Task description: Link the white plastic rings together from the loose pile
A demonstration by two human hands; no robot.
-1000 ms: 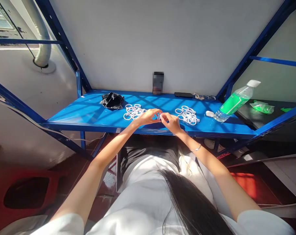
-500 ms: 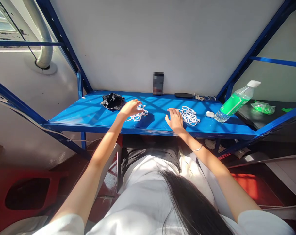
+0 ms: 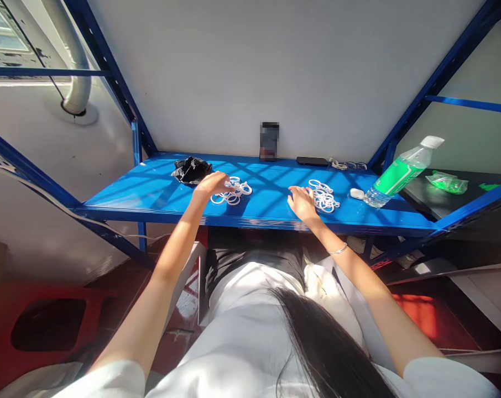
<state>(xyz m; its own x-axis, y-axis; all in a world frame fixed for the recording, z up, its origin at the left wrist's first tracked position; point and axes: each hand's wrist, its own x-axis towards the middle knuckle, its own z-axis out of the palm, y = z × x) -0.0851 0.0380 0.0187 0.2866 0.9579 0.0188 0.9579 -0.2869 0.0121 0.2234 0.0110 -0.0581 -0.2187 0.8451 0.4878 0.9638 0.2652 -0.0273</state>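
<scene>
The left hand is at the left side of a loose pile of white, thin, round rings on the blue-painted table. Its fingers lie close together and point right, with their tips over the pile's upper left part; the rings spread out beyond and below them. Whether the fingertips pinch a ring or merely touch one cannot be told, as the hand hides the spot. A crumpled black plastic bag sits just behind this hand.

The right hand is palm down at the near left edge of a second pile of white, thin, round rings. Its fingers are loosely spread and slightly bent, the thumb standing apart, and the tips point away from the pile, toward the wall. The rings lie just beside the outer fingers; whether they touch is unclear. A thin silver-coloured bracelet circles the right forearm.
</scene>
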